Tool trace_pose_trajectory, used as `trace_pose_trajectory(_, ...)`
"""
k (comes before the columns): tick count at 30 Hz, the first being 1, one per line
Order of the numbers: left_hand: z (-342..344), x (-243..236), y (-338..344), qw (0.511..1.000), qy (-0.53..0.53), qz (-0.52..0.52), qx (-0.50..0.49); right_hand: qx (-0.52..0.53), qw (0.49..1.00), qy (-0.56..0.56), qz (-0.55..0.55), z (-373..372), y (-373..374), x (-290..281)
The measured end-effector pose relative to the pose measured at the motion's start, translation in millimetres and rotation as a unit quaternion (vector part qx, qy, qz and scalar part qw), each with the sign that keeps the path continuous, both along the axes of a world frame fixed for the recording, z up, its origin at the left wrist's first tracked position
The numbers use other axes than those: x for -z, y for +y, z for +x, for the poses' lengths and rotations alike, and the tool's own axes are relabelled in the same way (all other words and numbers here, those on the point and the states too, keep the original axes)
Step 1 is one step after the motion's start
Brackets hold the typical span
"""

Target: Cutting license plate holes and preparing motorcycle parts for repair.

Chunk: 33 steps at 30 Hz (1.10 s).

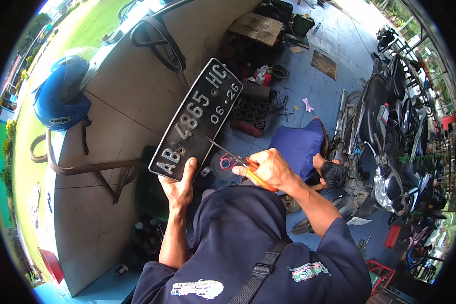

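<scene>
My left hand (180, 185) grips the lower end of a black number plate (195, 119) and holds it up, tilted, in front of me. My right hand (268, 169) is closed on orange-handled scissors (238, 161), whose tip meets the plate's right edge. I think I am trimming this edge; the next cut needs a steady plate. Beside me is a tiled worktop (121, 101) with a blue helmet (61, 99). Below, a person (309, 152) crouches by motorcycles (385, 126) on the blue floor (309, 76).

Motorcycle repair workshop, parked motorcycles (390, 147), scattered tools (283, 104)
</scene>
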<state>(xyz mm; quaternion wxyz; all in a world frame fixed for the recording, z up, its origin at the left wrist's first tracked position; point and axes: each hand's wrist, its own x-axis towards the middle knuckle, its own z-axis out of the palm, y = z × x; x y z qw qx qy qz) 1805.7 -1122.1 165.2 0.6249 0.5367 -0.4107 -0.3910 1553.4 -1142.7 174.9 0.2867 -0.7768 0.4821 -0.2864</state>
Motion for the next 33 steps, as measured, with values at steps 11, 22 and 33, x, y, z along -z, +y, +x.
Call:
trace_pose_trajectory(11,19,2,-8,0.994,-0.094,-0.017,0.059,-0.019,0.98,0.005,0.197,-3,-9,-8)
trace_pose_trajectory(22,34,-2,-25,0.997,-0.02,0.011,0.079,-0.028,0.988,-0.01,0.15,0,-17,-14)
trace_pose_trajectory(33,45,-15,-36,0.972,0.106,0.124,0.171,-0.005,0.964,0.122,-0.234,-31,-54,-17)
